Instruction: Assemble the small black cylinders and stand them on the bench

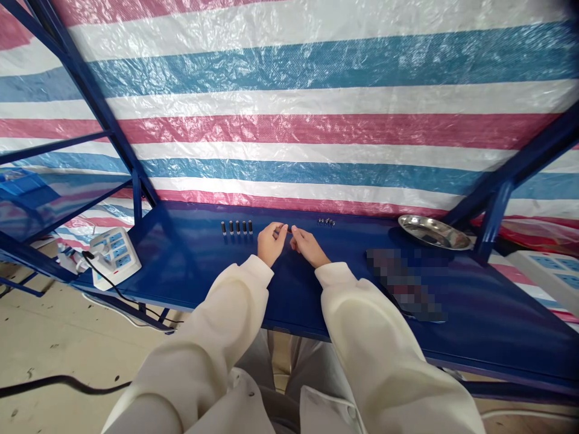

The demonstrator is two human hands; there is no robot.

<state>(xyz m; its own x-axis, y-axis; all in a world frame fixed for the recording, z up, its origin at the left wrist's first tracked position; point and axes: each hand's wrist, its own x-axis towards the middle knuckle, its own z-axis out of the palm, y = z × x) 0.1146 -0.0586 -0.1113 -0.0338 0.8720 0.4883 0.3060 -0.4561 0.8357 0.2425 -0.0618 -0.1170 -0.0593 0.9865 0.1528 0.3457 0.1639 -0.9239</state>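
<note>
**Two hands meet over one small dark piece on the blue bench**

At the far left, a white power strip [115,256] sits on the corner of the blue bench [190,271], with a black cable [102,274] running off it toward the floor. Further along, near the back edge, five little dark cylinders [236,228] stand upright in a tight row, just beside the person's hands.

The left hand [270,242] comes next, its cream sleeve [226,319] stretched across the bench. Its thumb and forefinger are pinched around a small dark piece [284,229], held just above the bench top between the two hands. The right hand [307,245] reaches in from the other side, and its fingertips touch the far end of that piece. From here I cannot tell whether they clamp it or only rest against it.

Just right of the hands, near the back edge, lies a small cluster of loose dark bits [326,222]. Beyond a blurred patch [404,282], a shallow steel dish [433,232] rests on the bench, well apart from the hands. A second power strip [549,272] shows at the far right. A striped tarp [316,90] in red, white and blue hangs behind it all.
</note>
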